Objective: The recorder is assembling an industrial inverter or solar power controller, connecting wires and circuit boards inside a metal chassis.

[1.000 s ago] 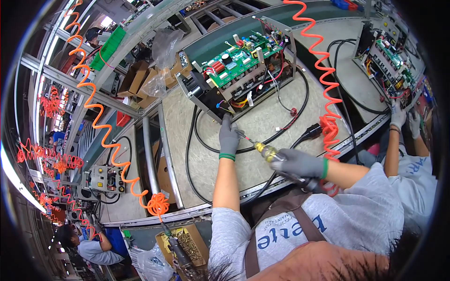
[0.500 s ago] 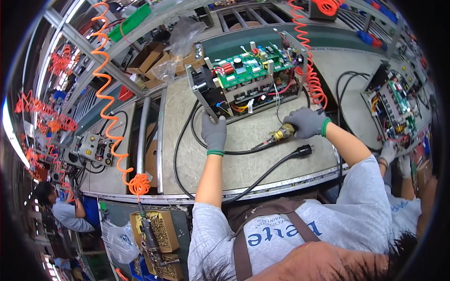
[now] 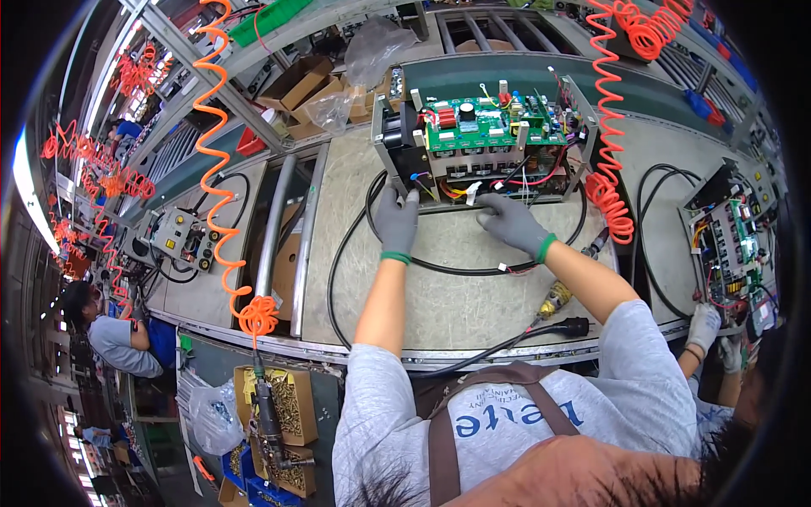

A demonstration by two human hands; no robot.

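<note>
An uncovered electronic unit (image 3: 498, 139) with a green circuit board on top, a black fan at its left end and a metal frame sits on the bench in front of me. Its lower left front edge is held by my gloved left hand (image 3: 395, 221), thumb toward me. My gloved right hand (image 3: 515, 226) hovers just before the unit's front edge, near the white connector (image 3: 472, 193) and loose wires. Its thumb and forefinger are apart, with nothing visible between them. A yellowish air screwdriver (image 3: 553, 299) lies on the bench below my right forearm, beside a black power plug (image 3: 574, 326).
A black cable (image 3: 335, 279) loops across the metal bench (image 3: 448, 308). Orange coiled hoses (image 3: 215, 160) hang at left and right. Another uncovered unit (image 3: 731, 241) stands at right, near a co-worker's gloved hand (image 3: 703, 326). Boxes of screws (image 3: 293, 406) sit at lower left.
My right hand has let go of the air screwdriver, now lying nearer the bench edge, and has moved left toward the unit's front. My left hand stays at the unit's lower left corner.
</note>
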